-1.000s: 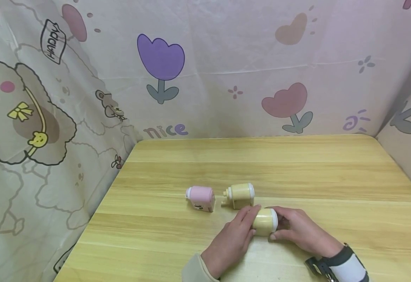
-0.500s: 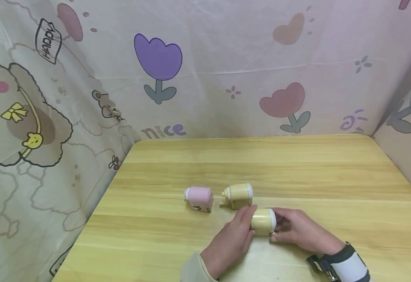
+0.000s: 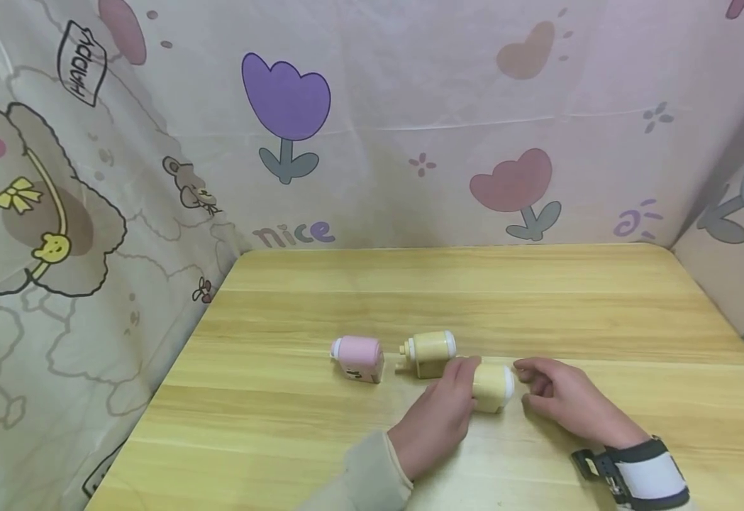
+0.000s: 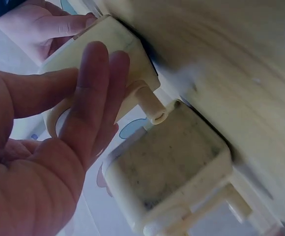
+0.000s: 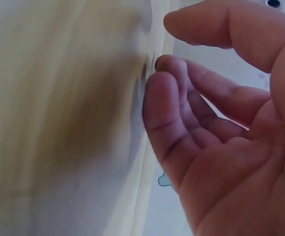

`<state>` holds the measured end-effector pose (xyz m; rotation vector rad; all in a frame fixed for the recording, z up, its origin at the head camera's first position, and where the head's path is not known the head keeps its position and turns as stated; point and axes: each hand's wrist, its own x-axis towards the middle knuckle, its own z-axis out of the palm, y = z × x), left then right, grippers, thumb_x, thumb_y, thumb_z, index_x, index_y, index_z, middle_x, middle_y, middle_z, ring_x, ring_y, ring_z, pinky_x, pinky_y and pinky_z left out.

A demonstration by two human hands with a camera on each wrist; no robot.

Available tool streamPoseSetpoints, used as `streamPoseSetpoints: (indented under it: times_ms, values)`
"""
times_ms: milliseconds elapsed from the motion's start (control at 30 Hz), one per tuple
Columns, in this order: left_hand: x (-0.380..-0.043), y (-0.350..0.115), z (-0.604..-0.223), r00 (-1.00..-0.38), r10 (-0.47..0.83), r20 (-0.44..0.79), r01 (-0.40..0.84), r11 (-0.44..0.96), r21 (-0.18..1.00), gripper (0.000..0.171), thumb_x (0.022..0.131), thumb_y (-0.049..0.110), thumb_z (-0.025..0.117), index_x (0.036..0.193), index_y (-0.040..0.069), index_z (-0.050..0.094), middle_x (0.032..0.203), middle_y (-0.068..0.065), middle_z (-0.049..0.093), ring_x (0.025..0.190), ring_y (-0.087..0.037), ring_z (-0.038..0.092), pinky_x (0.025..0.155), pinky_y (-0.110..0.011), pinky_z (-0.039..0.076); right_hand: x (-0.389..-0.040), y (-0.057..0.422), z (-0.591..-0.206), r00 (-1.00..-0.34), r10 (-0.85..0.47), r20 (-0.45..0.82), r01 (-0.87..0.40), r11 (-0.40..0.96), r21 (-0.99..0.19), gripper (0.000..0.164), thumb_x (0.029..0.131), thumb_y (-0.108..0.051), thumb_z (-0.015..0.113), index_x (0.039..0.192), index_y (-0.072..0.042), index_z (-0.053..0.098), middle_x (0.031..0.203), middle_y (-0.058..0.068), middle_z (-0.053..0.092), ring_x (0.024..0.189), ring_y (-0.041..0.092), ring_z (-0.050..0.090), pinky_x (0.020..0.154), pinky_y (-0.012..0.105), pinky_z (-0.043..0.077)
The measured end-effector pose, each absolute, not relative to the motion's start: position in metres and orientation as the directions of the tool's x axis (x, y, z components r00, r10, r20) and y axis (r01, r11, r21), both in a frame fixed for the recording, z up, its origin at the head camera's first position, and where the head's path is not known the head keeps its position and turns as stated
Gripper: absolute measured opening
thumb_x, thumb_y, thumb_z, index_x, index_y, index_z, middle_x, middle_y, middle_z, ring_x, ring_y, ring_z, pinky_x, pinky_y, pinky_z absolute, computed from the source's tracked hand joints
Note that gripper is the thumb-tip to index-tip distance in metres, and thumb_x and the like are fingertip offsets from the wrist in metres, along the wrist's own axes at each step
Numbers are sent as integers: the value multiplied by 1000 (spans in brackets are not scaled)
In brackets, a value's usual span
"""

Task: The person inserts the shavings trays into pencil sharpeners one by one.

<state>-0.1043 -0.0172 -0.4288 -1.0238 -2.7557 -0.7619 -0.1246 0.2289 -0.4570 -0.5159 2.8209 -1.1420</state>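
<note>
My left hand (image 3: 438, 415) holds the handle end of a yellow pencil sharpener (image 3: 493, 388), a box with a white end cap facing right. In the left wrist view the thumb and straight-looking fingers of the left hand (image 4: 64, 128) lie about the sharpener (image 4: 118, 42), and a peg-like crank handle sticks out below them. Just right of the white cap, my right hand (image 3: 566, 397) hovers with loosely bent fingers, apart from it. In the right wrist view nothing lies between the fingers of the right hand (image 5: 221, 123).
Behind the left hand a second yellow sharpener (image 3: 432, 353) lies close to the held one, its crank handle pointing left. A pink sharpener (image 3: 360, 358) lies left of it. Wooden table (image 3: 269, 426) spreads around; printed cloth (image 3: 378, 191) hangs behind.
The left hand has carried the front yellow sharpener slightly right and away from me. The right hand has let go of its white end and drawn off to the right.
</note>
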Motion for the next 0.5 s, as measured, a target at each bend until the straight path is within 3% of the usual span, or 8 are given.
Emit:
streamPoseSetpoints:
  times_ms: [300,500]
  values:
    - [-127,12,-428,-761,592,265,645,643,413,47,95,9,52,139,7,34,128,-8,49,98,-12,59,83,-15,44,-125,238,-456,-961,-275,14,-216,720,-660,40,81,-16,71,117,-3,59,82,-6,58,72,10,52,63,28,47]
    - [-135,19,-430,-770,594,233,630,647,430,50,94,9,54,140,9,33,124,-6,50,94,-10,58,81,-15,44,-124,239,-458,-963,-269,30,-225,733,-642,40,82,-15,69,118,-1,59,82,-6,58,72,10,53,64,28,47]
